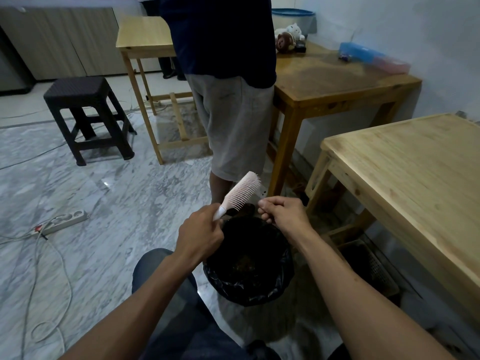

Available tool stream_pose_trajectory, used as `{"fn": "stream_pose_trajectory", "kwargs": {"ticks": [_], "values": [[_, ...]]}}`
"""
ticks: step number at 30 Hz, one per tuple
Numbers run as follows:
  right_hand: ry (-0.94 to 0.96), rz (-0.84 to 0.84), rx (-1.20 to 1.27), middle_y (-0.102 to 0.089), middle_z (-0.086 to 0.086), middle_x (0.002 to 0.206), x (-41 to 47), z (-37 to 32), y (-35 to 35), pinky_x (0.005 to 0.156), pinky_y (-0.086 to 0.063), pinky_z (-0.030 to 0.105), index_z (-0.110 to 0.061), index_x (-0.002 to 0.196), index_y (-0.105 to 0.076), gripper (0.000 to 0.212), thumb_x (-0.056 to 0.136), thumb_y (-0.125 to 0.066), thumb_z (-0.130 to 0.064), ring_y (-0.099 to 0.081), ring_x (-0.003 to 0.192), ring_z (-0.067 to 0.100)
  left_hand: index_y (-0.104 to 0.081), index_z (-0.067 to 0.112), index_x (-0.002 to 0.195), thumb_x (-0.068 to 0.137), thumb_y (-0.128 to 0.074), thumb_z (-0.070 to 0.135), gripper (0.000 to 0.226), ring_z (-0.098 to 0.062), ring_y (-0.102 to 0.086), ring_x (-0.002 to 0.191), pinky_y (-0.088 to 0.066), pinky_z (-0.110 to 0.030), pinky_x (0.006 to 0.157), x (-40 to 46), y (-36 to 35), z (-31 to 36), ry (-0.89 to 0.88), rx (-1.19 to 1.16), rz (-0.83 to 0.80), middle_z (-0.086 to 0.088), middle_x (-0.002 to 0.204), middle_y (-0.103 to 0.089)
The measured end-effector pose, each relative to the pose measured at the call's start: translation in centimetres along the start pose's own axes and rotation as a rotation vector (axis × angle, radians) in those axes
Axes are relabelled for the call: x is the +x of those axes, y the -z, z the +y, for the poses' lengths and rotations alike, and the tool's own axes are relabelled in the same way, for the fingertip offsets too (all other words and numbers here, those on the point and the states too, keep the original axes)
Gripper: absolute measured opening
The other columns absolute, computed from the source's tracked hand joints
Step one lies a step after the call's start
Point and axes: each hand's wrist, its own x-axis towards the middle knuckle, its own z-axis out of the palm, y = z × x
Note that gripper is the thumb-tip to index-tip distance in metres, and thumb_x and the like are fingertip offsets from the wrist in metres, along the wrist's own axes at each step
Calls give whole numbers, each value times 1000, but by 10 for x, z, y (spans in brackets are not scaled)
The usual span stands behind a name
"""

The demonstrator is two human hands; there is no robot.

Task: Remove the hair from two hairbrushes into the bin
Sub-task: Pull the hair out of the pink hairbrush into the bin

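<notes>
your left hand point(200, 231) grips a pink hairbrush point(237, 194) over the bin point(249, 258); right hand point(281, 211) is pinched, contents unclear. loose strands could drift past the rim.

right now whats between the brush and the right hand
Nothing solid: in the head view a small bare gap separates the brush bristles from the right hand, above the bin. Whether hair spans the gap is too fine to tell.

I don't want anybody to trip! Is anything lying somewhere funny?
Yes. A white power strip lies out on the marble floor at the left, with loose cables looping around it, right where feet could catch. Nothing looks spilled; the pink hairbrush is held above the black-lined bin.
</notes>
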Motion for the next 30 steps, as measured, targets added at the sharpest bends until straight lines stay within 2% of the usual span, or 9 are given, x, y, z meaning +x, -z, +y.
{"fn": "stream_pose_trajectory", "kwargs": {"ticks": [5,8,10,12,15,18,23,26,30], "values": [[-42,30,-119,-79,7,86,-8,-6,6,72,-58,27,-15,91,-79,13,98,-70,-21,-67,71,12,-63,23,102,89,-57,17,15,-18,-53,62,-36,-33,51,1,-1,1,34,6,-7,4,75,-60],[-87,41,-167,-79,3,86,-6,-7,3,72,-57,27,-15,94,-80,22,101,-64,-28,-69,75,11,-63,23,102,89,-56,16,16,-18,-54,63,-39,-35,52,0,-3,3,33,-13,-14,4,75,-62],[-135,15,-106,-79,-1,93,-2,-6,-1,75,-59,27,-15,104,-77,30,103,-61,-40,-72,84,11,-63,24,102,88,-56,17,17,-19,-55,64,-44,-39,54,-1,-4,4,23,-21,-23,4,76,-63],[-155,-85,24,-77,-1,103,1,-5,-4,77,-61,28,-18,113,-72,34,99,-65,-48,-75,92,14,-63,27,106,89,-57,18,20,-18,-56,66,-46,-40,56,-3,-5,4,-25,-54,-45,7,79,-64],[-125,-165,234,-73,4,84,2,-1,-4,66,-59,20,-8,95,-72,22,97,-72,-30,-71,71,8,-61,28,112,88,-54,22,25,-17,-57,74,-48,-39,61,-7,-5,3,-119,-42,-70,9,87,-65],[-36,-111,87,-71,2,70,0,3,-1,56,-52,14,-4,84,-75,19,96,-74,-20,-60,58,6,-60,27,106,87,-52,24,21,-17,-53,69,-45,-38,57,-10,-4,-6,-165,-21,-70,10,81,-59],[31,-68,-143,-73,-2,70,-6,11,5,61,-50,19,-16,86,-80,15,97,-72,-21,-59,62,6,-61,27,114,88,-50,26,28,-22,-57,68,-40,-32,51,-10,-2,-8,-186,111,-62,8,89,-61],[43,-21,-183,-75,-2,75,-11,8,7,70,-55,24,-20,89,-82,15,98,-70,-23,-61,67,7,-59,22,116,93,-51,23,24,-24,-55,66,-29,-29,48,-7,-3,-9,-110,213,-41,3,94,-63],[71,-30,-221,-75,-2,77,-17,7,15,69,-52,21,-19,92,-81,16,99,-68,-24,-61,68,5,-58,19,122,93,-54,19,29,-27,-57,66,-31,-29,50,-7,-3,-15,-27,266,-25,0,96,-63]]}}
